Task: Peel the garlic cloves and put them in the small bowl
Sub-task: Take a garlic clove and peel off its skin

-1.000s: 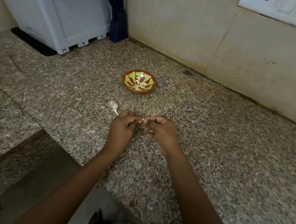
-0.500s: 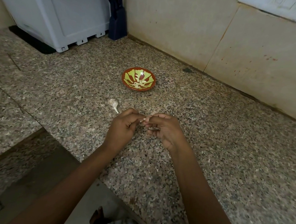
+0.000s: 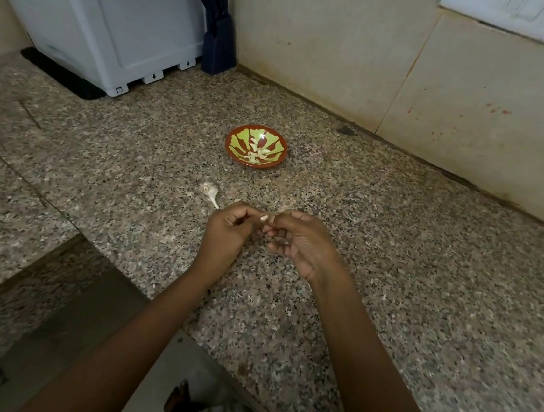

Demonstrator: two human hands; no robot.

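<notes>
A small garlic clove (image 3: 263, 218) is pinched between the fingertips of my left hand (image 3: 228, 234) and my right hand (image 3: 300, 241), just above the granite counter. Most of the clove is hidden by the fingers. A small red and green bowl (image 3: 237, 135) stands farther back on the counter and holds several pale peeled cloves (image 3: 258, 153). What is left of the garlic bulb (image 3: 209, 192), white with a short stem, lies on the counter just left of my left hand.
The speckled granite counter (image 3: 392, 250) runs to a tiled wall at the back right. A white appliance (image 3: 108, 24) and a dark knife block (image 3: 218, 44) stand at the back left. The counter's front edge drops off at lower left.
Both hands stay together on the clove and have barely moved. My right fingers have shifted slightly on it. Bowl and bulb have not moved on the counter.
</notes>
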